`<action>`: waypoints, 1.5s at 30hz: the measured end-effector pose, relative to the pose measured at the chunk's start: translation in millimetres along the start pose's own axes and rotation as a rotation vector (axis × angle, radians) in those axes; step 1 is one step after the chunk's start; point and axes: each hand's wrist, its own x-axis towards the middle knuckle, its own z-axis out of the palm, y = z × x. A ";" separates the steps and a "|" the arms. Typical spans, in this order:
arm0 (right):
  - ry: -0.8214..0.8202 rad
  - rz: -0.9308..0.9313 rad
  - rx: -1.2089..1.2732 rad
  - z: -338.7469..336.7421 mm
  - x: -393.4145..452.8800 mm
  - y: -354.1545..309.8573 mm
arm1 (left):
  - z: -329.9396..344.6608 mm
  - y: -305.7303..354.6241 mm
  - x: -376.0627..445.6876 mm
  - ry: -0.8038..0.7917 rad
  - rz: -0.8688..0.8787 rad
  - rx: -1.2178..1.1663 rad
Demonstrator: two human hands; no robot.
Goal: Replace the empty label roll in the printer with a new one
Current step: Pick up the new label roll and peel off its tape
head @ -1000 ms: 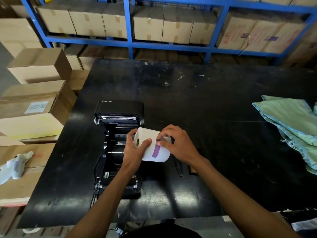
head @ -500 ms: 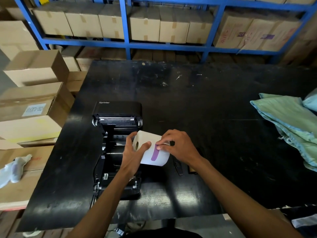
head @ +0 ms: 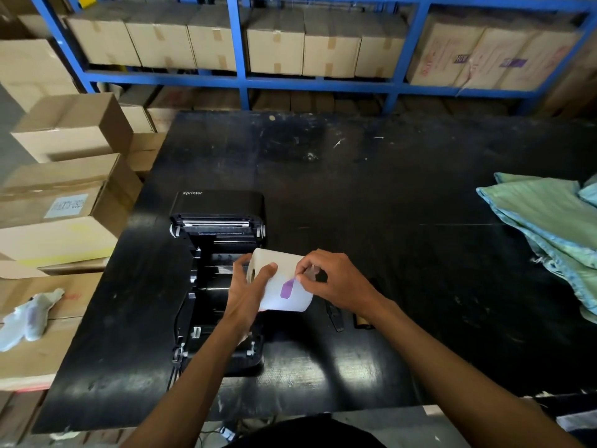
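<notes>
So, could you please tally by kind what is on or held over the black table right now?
Printer: 1
Label roll, held by left hand and right hand: 1
Small black part: 1
Small brown piece, partly hidden: 1
Pile of green woven cloth: 1
Total: 5

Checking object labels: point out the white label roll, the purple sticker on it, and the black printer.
white label roll (head: pixel 292 263), head view, upper curved surface.
purple sticker (head: pixel 285 290), head view, its middle.
black printer (head: pixel 223 203), head view, raised lid.
</notes>
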 end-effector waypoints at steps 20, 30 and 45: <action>0.150 0.195 0.294 -16.3 -7.1 58.9 | -4.7 -8.5 -0.6 0.116 -0.029 0.017; -0.030 0.472 0.138 27.5 17.4 139.3 | -20.8 -15.7 -8.0 0.137 0.023 0.072; -0.411 0.314 -0.087 74.9 33.4 152.3 | -14.0 -16.9 -21.0 0.101 0.016 0.144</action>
